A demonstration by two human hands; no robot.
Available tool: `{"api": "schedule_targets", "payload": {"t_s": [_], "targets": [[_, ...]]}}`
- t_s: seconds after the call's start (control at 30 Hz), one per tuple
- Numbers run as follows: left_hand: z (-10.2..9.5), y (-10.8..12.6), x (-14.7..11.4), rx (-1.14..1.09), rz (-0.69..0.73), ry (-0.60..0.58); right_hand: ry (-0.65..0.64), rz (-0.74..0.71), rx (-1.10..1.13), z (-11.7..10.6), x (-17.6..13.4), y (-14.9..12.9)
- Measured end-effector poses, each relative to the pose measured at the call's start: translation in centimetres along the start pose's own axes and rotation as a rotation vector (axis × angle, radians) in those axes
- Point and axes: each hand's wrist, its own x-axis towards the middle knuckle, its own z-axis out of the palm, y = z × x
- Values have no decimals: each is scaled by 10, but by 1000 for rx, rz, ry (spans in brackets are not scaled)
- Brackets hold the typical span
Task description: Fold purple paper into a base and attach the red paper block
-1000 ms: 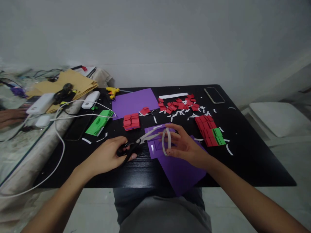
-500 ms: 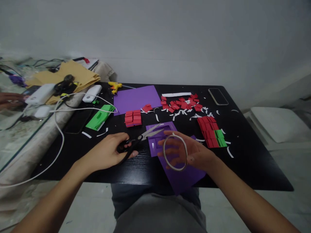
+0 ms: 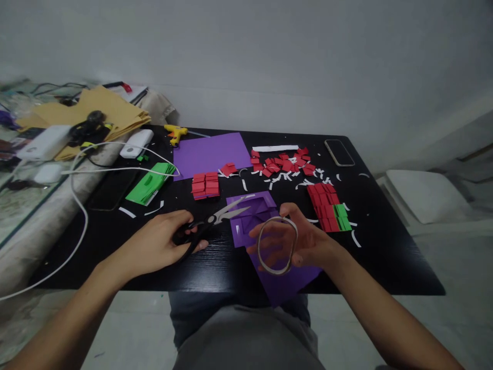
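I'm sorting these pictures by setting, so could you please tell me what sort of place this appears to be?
It looks like an indoor papercraft workspace: scissors in the left hand, scattered red paper pieces, and a yellow glue gun on a black table.

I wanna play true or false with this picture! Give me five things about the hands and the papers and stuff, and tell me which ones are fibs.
1. The left hand holds the scissors. True.

2. The scissors' blades are closed together. False: they are spread apart.

3. The pale ring is at the right hand. True.

4. The yellow glue gun sits in the right hand. False: it lies toward the back of the black table, by a corner of the far purple sheet.

5. The folded green papers are to the left of the scattered red pieces. True.
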Motion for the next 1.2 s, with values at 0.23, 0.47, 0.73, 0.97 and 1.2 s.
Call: {"api": "schedule_targets", "payload": {"t_s": [0.23, 0.47, 0.73, 0.97, 1.2], "targets": [[3, -4, 1, 23, -11, -11, -100, -26, 47, 1, -1, 5], [-5, 6, -3, -29, 9, -31, 21, -17, -162, -6, 1, 2], [-15, 9, -2, 22, 92, -86, 288, 29, -652, -5, 4, 0], [-16, 5, 0, 49, 89, -122, 342, 32, -677, -9, 6, 10], [-13, 9, 6, 1, 100, -173, 299, 17, -687, -7, 8, 5]]}}
